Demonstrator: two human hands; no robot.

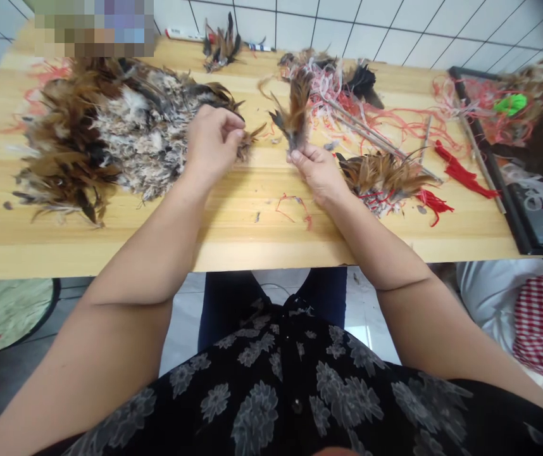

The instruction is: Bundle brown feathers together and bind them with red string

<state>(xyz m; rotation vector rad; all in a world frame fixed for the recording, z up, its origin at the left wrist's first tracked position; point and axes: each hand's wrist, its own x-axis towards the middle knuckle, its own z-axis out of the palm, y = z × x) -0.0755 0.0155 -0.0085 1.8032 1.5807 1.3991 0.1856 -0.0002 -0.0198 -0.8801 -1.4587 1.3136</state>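
Note:
My left hand [214, 140] is at the right side of a large pile of brown, grey and white feathers [143, 136], its fingers bent and pressed together; feathers show beside the fingertips, but what they grip is hidden. Between the thumb and fingers of my right hand [318, 170] is a small bunch of brown and dark feathers [295, 111], held upright by its base. Just right of that hand lies another brown feather bunch [378, 177] with red string around its lower part.
Pink and white string [328, 88], thin sticks [366, 134] and red tassels [464, 174] lie on the wooden table [262, 244]. A black-edged tray [513, 221] with feathers stands at the right. Markers [183, 34] lie near the tiled wall.

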